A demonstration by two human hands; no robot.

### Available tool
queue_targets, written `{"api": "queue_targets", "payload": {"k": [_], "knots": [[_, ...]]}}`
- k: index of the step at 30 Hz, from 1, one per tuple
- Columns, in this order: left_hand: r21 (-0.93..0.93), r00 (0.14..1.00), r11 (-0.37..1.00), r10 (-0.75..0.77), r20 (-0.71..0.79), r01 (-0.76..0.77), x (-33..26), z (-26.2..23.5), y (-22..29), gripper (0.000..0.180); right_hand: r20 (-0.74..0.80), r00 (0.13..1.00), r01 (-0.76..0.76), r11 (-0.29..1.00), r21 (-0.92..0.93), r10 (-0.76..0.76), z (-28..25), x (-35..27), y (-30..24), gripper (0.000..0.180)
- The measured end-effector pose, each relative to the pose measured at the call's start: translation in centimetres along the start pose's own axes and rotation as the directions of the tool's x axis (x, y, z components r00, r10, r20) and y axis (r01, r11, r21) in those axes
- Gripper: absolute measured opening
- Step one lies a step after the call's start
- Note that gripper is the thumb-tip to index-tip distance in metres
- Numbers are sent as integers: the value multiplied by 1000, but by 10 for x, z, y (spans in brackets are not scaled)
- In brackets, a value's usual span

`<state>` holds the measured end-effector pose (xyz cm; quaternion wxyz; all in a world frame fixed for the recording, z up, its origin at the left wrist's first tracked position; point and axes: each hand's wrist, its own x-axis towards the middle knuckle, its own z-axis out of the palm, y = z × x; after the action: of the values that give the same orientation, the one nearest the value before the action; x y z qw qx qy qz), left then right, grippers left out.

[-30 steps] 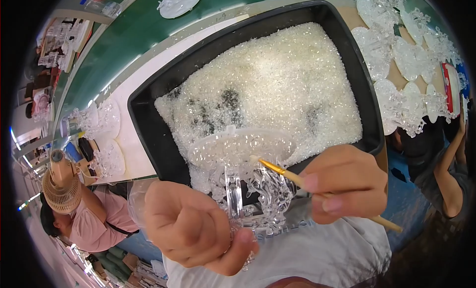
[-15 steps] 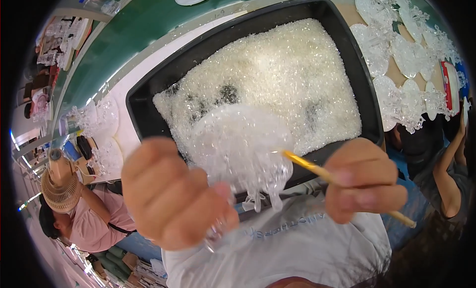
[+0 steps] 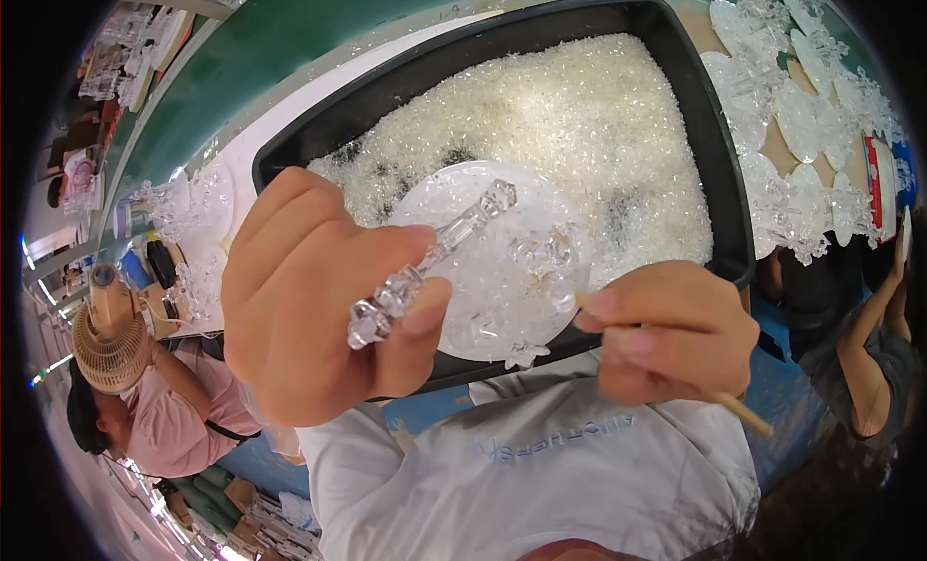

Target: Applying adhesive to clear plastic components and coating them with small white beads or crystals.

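My left hand (image 3: pixel 309 310) is closed around a clear knobbed stem (image 3: pixel 473 223), pinched between thumb and fingers. Behind the stem is a clear round disc (image 3: pixel 459 320) with small clear pieces on its face; the stem appears to belong to this ornament, though the joint is hidden. My right hand (image 3: pixel 681 334) grips a thin brush with a wooden handle (image 3: pixel 745 416). Its tip end is close to the disc's right edge, mostly covered by my fingers. Below the disc lies a bed of pale, glittering granules (image 3: pixel 570 117) in a black tray (image 3: pixel 726 213).
Clear disc ornaments (image 3: pixel 801 117) crowd the table on the right, and more clear pieces (image 3: pixel 193 209) stand at left. A beige fan (image 3: pixel 108 310) and a person in pink (image 3: pixel 193 402) are farther left. Another person's arm (image 3: pixel 869 339) shows at right.
The ornament has tilted, so its disc face and stem now show instead of hanging drips. My left hand has turned and risen slightly. The brush has moved down with my right hand.
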<state>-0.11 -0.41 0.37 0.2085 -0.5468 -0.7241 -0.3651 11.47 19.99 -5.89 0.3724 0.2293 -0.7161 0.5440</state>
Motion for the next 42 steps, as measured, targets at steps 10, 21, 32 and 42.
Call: {"api": "queue_targets", "payload": {"k": [10,21,32,42], "knots": [[-20,997,998,56,54,-55,3,3,4,26,-64,998,-10,999,32,12,8,5,3,27],[8,998,998,58,20,-58,-1,5,4,32,167,981,97,995,-11,-94,-6,11,4,33],[19,998,998,-65,-1,65,-8,2,4,38,-39,993,111,990,84,-109,-4,2,6,35],[-15,987,996,-94,-130,92,-9,7,5,32,9,996,93,993,67,-94,1,5,5,39]]}}
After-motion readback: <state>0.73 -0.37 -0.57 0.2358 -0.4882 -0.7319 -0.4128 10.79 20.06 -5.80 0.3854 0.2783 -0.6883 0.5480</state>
